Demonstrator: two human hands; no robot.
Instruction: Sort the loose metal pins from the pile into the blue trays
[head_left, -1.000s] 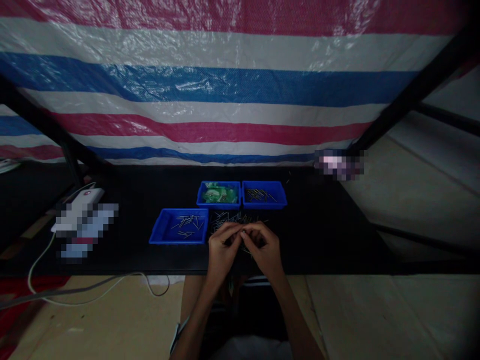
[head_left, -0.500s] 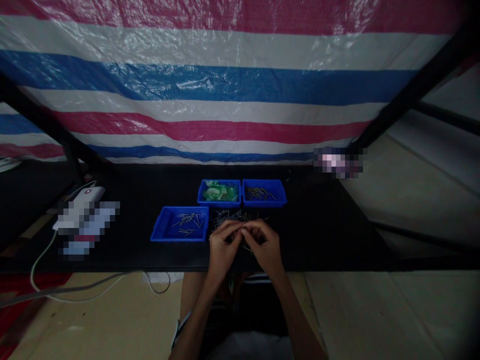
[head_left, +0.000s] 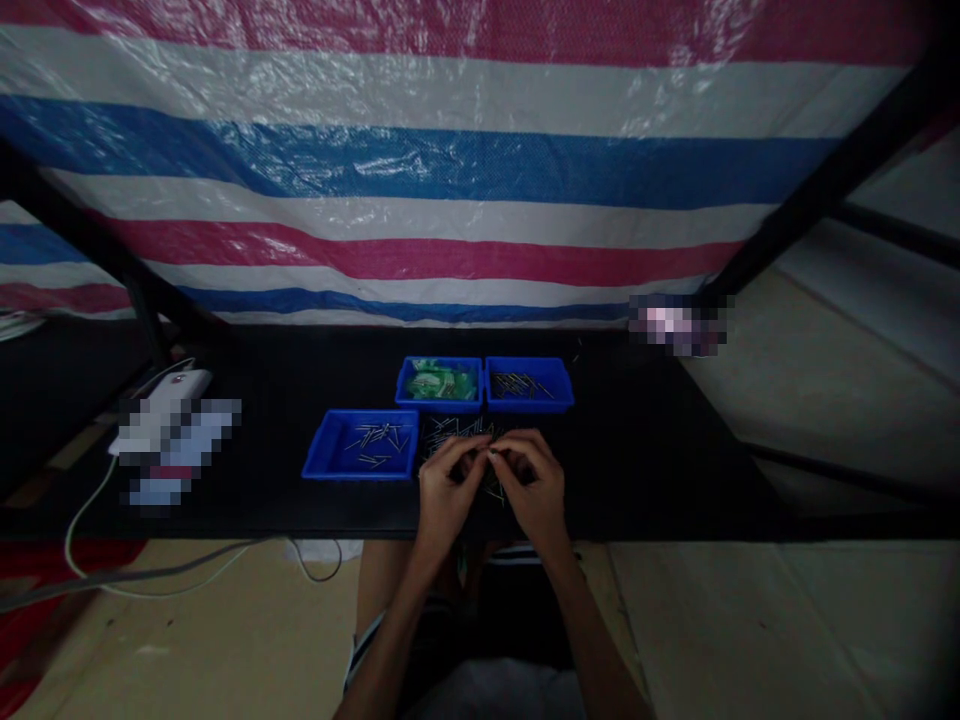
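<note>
Fingers (head_left: 504, 470), L hand (head_left: 448, 478) + R hand (head_left: 538, 478), are pinching a bit (head_left: 492, 452) too tiny to ID; if grip's slipping, we're prob. losing it among pins (head_left: 454, 430).

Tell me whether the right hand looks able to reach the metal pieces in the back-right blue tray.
Probably yes: nothing covers the metal pieces in the open tray just beyond the right hand, though it's against the left hand and may be occupied.

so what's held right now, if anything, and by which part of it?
Can't tell: left hand and right hand come together at the fingertips by the thin metal pieces; anything pinched there, and its gripped part, is too small to identify.
</note>
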